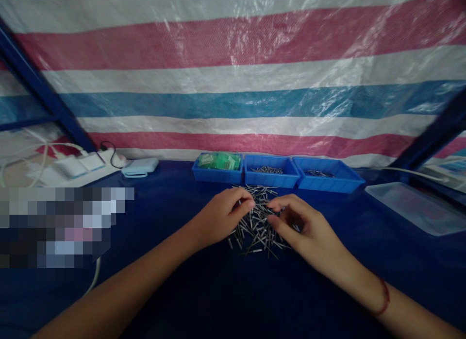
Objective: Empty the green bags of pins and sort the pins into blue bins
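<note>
A loose pile of thin metal blind rivets (260, 222) lies on the dark blue tabletop between my hands. At the pile's left side my left hand (225, 210) has its thumb and forefinger brought together in a pinch; whatever may be between the tips is too small to make out. My right hand (300, 220) hovers over the right side of the pile, its thumb and forefinger apart and the other fingers curled behind. Some rivets show beneath and behind its fingers.
Behind the pile stand three blue bins: the left bin (218, 176) with green-and-clear packets, the middle bin (271, 178) and right bin (329, 181) with metal pieces. A clear plastic lid (415, 208) lies right. Left are a light-blue case (140, 167) and a power strip (91, 171).
</note>
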`<state>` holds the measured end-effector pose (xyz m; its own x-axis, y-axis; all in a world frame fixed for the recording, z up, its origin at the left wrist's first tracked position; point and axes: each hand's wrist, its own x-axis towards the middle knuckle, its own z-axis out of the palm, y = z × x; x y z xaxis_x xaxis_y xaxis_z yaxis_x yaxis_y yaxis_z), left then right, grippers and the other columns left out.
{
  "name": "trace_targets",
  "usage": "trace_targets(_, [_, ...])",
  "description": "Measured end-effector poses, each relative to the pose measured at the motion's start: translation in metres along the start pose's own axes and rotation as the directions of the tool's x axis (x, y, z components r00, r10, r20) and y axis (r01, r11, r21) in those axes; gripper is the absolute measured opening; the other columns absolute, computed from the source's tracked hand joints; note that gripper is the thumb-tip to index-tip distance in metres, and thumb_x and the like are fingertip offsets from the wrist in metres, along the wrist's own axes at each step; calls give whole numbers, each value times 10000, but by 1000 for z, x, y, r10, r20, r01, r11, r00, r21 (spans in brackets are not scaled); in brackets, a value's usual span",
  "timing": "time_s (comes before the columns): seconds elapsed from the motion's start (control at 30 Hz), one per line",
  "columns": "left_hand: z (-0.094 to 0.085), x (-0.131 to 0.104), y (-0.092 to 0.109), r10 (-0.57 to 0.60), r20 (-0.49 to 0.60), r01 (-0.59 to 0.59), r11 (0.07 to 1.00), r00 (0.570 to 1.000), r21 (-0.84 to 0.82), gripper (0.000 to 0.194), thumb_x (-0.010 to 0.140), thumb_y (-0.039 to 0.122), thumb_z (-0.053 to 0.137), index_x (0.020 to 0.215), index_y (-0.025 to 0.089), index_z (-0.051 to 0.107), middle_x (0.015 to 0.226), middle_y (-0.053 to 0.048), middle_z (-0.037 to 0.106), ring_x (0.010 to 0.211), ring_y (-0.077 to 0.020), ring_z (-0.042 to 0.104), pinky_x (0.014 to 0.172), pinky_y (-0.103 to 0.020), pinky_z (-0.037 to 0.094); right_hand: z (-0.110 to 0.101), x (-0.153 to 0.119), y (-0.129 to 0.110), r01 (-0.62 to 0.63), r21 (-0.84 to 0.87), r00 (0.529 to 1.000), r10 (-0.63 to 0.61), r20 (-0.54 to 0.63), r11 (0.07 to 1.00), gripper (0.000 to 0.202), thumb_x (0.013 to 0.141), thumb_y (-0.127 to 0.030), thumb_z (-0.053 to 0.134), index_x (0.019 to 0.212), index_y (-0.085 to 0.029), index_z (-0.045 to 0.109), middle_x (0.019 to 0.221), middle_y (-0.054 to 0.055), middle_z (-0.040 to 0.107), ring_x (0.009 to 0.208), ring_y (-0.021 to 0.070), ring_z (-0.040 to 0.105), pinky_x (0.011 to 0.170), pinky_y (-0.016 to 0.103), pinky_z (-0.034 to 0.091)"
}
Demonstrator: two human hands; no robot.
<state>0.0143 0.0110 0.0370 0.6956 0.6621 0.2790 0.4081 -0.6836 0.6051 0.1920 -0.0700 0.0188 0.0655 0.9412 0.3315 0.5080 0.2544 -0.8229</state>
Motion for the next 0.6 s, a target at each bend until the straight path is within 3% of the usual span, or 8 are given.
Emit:
trace_targets(0.1, [17, -5, 13, -92, -19, 85, 969, 996, -233, 214, 921, 307, 400, 884, 168, 558, 779, 4, 565, 709, -130, 513, 641, -245, 393, 0, -1, -3, 81, 66, 997, -80, -13, 995, 102, 811, -277, 583, 896, -226, 607, 818, 1, 547, 577, 93, 491, 514, 249, 406])
trace_targets(0.23, [28, -8, 20, -157, -33, 131, 908, 987, -397, 225, 916, 328, 408, 857, 162, 548, 771, 5, 559, 710, -126, 506, 653, -245, 388, -2, 0, -5, 128, 126, 991, -121, -61, 984, 68, 817, -264, 593, 875, -238, 617, 859, 0, 552, 601, 85, 496, 530, 243, 412])
trace_targets(0.43, [31, -11, 23, -163, 1, 146, 880, 987, -452, 236, 913, 328, 403, 826, 166, 550, 790, -7, 594, 734, -132, 536, 681, -256, 410, -6, -1, -6, 158, 115, 986, -151, -70, 981, 65, 828, -263, 593, 869, -251, 642, 885, 16, 564, 748, 126, 546, 608, 264, 439])
trace_targets(0.6, [32, -12, 23, -157, 30, 149, 840, 987, -522, 266, 911, 376, 415, 985, 181, 580, 885, -26, 631, 794, -146, 578, 709, -266, 443, -7, -2, -9, 155, 119, 986, -148, -71, 981, 64, 830, -255, 594, 859, -257, 651, 861, 18, 568, 764, 138, 559, 625, 274, 446])
